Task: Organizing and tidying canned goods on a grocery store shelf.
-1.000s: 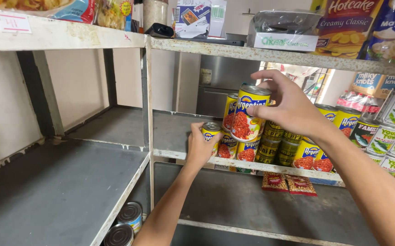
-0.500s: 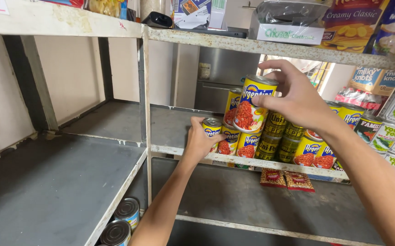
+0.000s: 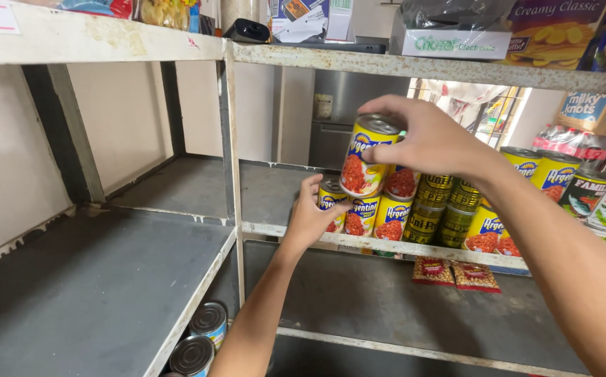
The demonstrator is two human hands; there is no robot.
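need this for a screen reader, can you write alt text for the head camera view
A person's right hand holds a yellow can above a row of yellow cans at the front of a metal shelf, while the left hand steadies a lower can. Dark green cans stand beside them, and two red packets lie on the shelf below.

Middle shelf [image 3: 415, 248]: cluster of cans standing at its near edge, right of the upright post [image 3: 232, 174]. Left hand [image 3: 310, 216] at the cluster's left end, touching the leftmost can [image 3: 331, 202]. Right hand [image 3: 422, 139] above the cluster, holding a raised can [image 3: 366, 157] over the front row. Stacked cans [image 3: 449, 209] just right of these; more cans [image 3: 547, 174] farther right. Two flat packets [image 3: 453, 272] on the lower shelf, below the cluster. Two cans [image 3: 202, 335] lower left, near the post's foot. Boxes [image 3: 449, 35] on the top shelf above.
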